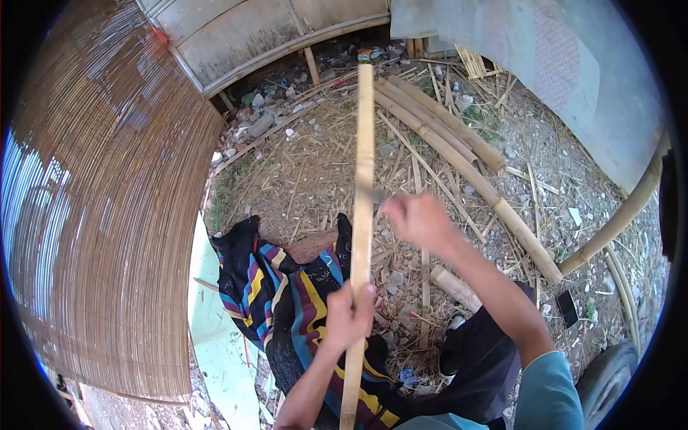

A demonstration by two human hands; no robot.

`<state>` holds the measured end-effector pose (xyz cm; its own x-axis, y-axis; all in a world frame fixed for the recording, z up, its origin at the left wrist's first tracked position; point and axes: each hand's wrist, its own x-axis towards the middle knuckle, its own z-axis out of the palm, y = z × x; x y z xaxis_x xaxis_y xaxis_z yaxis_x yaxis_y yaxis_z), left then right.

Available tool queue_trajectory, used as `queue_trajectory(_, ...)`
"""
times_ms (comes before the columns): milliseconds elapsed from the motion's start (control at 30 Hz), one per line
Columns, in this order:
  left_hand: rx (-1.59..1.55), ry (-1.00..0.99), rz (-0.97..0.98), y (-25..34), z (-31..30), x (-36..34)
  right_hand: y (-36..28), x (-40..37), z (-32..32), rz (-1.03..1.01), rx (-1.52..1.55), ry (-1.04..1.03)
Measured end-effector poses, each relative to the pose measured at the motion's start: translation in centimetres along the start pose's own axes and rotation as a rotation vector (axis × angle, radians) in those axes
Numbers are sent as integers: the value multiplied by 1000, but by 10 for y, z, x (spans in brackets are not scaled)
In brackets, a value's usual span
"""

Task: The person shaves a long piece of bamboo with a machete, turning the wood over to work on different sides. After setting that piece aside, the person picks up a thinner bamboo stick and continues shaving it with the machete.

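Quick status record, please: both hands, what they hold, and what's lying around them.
left hand: closed around bamboo slat, low on its length
right hand: blurred, beside the slat higher up; grip unclear
below hands: striped cloth
ground: bamboo poles, dark phone
far left: woven bamboo mat

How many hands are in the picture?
2. The left hand grips the long bamboo strip low down; the right hand, blurred, is beside it higher up.
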<state>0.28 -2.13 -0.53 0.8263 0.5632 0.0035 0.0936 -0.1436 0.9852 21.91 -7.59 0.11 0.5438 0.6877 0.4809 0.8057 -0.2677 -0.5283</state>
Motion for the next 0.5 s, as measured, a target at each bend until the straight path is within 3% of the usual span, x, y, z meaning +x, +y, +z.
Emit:
queue_trajectory(33, 75, -79, 65, -18, 10, -17, 23, 31, -21, 293, 32, 106)
queue_trajectory(67, 154, -165, 130, -32, 17, -29, 33, 47, -53, 347, -18, 221)
queue_trajectory(133, -16, -266, 18, -3, 21, -31, 69, 46, -73, 393, -133, 325)
queue_trajectory(233, -100, -222, -43, -6, 8, -16, 102, 18, -67, 518, -59, 393)
queue_trajectory(333, -135, -177, -89, -14, -2, -9, 107, 8, -58, 669, 144, 233)
queue_trajectory(400, -118, -157, -102, -10, -6, -8, 99, 5, -51, 606, 133, 248)
queue_trajectory(500, -145, -171, -104, -7, -9, -6, 87, 3, -48, 497, 149, 53)
